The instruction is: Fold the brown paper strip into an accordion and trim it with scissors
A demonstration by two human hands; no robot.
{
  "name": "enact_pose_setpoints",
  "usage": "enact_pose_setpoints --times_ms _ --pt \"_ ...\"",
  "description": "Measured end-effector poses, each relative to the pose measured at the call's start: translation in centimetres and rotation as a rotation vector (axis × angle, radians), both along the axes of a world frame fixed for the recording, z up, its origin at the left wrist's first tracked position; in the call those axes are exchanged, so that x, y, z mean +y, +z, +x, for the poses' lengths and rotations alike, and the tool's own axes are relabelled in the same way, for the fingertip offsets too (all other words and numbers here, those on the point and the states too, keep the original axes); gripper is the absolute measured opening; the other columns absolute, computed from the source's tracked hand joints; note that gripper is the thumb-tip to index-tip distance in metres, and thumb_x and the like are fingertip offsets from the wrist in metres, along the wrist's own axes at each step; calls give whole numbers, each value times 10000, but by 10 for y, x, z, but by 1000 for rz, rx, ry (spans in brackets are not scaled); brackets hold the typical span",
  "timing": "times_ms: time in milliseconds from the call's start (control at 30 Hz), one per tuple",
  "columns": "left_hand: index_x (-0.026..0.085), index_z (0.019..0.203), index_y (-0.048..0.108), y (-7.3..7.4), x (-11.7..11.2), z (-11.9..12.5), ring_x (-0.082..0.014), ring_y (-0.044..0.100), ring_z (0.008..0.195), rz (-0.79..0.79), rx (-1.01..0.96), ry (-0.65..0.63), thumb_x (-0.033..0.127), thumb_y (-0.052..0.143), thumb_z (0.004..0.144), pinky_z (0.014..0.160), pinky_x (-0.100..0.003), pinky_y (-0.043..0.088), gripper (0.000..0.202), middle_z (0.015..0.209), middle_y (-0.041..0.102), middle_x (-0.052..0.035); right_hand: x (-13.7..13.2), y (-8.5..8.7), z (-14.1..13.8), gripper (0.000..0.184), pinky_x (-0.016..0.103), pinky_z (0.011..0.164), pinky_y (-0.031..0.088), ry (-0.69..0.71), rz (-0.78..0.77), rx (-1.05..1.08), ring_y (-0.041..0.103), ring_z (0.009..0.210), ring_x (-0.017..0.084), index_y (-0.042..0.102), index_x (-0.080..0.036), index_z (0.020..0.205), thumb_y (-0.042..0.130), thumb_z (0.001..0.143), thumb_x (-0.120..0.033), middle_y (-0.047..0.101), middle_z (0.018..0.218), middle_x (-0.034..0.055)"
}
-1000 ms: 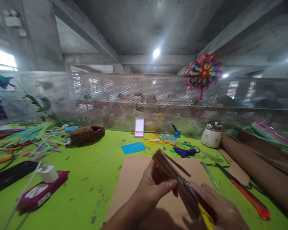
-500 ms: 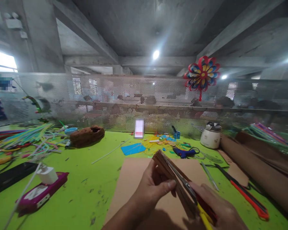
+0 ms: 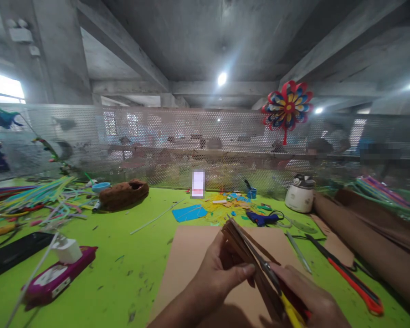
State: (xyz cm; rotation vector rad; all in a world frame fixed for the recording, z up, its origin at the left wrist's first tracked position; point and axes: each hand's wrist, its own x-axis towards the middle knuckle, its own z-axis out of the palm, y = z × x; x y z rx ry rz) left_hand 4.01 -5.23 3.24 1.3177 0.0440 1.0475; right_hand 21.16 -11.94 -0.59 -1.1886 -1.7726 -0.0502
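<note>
My left hand (image 3: pixel 218 273) is closed on a folded stack of brown paper (image 3: pixel 241 248), thumb on top, holding it edge-up over a flat brown sheet (image 3: pixel 187 259). My right hand (image 3: pixel 307 298) grips scissors (image 3: pixel 269 275) with yellow and red handles. The blades run along the stack's right edge, with a thin brown strip beside them.
A green table (image 3: pixel 123 255) holds a red-handled utility knife (image 3: pixel 351 275), a blue glue gun (image 3: pixel 261 218), brown paper rolls (image 3: pixel 365 237), a white pot (image 3: pixel 300 193), a magenta device with a white plug (image 3: pixel 59 273), coloured straws (image 3: pixel 37 196) and a blue paper piece (image 3: pixel 189 212). A mesh screen (image 3: pixel 191 141) with a pinwheel (image 3: pixel 287 107) backs the table.
The scissors have moved further up along the stack's edge and the cut strip has dropped lower. Both hands stay in nearly the same place.
</note>
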Motion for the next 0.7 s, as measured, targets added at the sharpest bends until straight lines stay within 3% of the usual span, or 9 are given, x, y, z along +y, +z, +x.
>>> enact_pose_setpoints --times_ms 300,467,600,700 --pt "153 963 443 -2 0 0 -102 562 641 14 -5 3 175 675 742 575 -227 463 322 790 576 -40 1 -2 2 429 208 540 499 7 -28 -9 571 548 151 566 -218 1150 607 746 -358 564 667 20" --pt "151 1004 436 -1 2 -2 -111 561 645 5 -9 -2 187 666 749 575 -233 455 345 792 577 -46 0 -1 2 446 234 606 523 -7 5 -7 629 673 186 555 -205 1154 602 732 -341 620 764 50" --pt "143 1013 445 1 6 -4 -117 560 646 -9 -16 -21 199 658 758 589 -248 455 337 785 578 -46 3 5 16 368 225 657 528 -67 8 -16 657 796 190 586 -209 1111 500 753 -217 674 917 65" --pt "137 1005 472 3 6 -5 -123 560 676 -75 -54 -33 211 686 727 593 -237 449 358 800 577 -50 14 8 36 308 230 659 534 -149 -99 -56 667 792 194 630 -199 1044 496 768 -225 696 920 63"
